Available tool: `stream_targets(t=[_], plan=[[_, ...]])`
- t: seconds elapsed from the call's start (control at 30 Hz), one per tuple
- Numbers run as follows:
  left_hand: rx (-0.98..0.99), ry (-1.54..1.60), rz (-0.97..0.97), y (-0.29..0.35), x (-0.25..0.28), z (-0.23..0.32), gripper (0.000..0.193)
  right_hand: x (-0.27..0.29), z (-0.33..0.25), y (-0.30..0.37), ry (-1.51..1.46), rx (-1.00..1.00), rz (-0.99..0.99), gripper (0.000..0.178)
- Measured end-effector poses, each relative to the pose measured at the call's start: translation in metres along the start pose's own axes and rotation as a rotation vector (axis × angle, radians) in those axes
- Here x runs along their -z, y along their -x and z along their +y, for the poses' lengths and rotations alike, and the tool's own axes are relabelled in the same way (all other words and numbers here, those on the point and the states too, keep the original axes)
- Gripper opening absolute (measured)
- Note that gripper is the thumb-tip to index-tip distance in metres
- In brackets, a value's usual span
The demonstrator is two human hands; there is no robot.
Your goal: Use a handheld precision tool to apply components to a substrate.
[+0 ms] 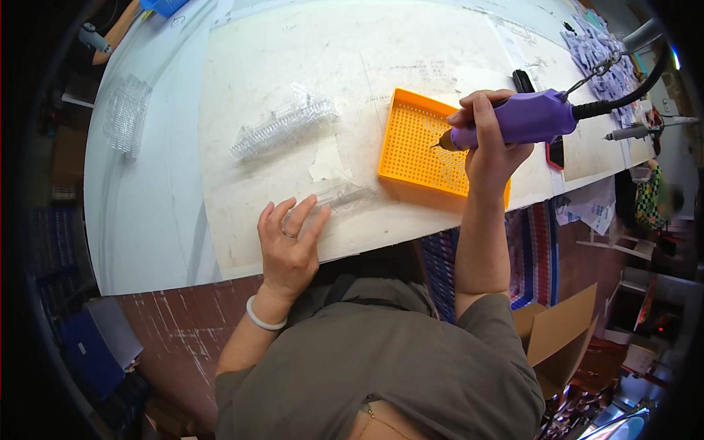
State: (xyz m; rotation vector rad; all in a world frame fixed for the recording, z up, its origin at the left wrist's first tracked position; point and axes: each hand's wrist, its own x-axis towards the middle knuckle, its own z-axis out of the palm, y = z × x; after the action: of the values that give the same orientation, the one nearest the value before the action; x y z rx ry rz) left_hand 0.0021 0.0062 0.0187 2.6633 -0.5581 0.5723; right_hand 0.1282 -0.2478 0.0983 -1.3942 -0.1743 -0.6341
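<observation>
My right hand (493, 143) is wrapped round a purple electric screwdriver (534, 117) with a black cable. Its thin bit points left, above a yellow-orange perforated plastic basket (389, 167). On the tabletop, my left hand (290, 242) lies with fingers stretched and apart, a ring on one finger. Its fingertips touch or nearly touch the left end of a clear plastic piece (345, 196); whether they press on it I cannot tell. Farther off lies a larger stack of clear ridged plastic pieces (284, 126). Small pale bits show in the basket, too small to make out.
Another clear ridged stack (128, 116) lies at the far left of the white table (249, 213). Many pale purple pieces (603, 62) are heaped at the far right. A dark red-edged device (555, 154) lies behind the basket's right side. A cardboard box (563, 326) stands below, right.
</observation>
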Motion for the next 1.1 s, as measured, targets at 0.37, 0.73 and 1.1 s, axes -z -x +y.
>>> stream_targets(t=[0.37, 0.73, 1.1], plan=[[-0.054, 0.097, -0.026, 0.006, -0.005, -0.003, 0.043, 0.002, -0.001, 0.002, 0.029, 0.016, 0.006, 0.004], [-0.043, 0.079, -0.021, 0.005, -0.004, -0.001, 0.037, 0.006, 0.006, -0.004, 0.011, -0.024, -0.107, 0.005], [-0.013, 0.083, -0.031, 0.008, -0.001, -0.002, 0.038, -0.010, -0.031, 0.009, -0.151, 0.109, -0.045, 0.006]])
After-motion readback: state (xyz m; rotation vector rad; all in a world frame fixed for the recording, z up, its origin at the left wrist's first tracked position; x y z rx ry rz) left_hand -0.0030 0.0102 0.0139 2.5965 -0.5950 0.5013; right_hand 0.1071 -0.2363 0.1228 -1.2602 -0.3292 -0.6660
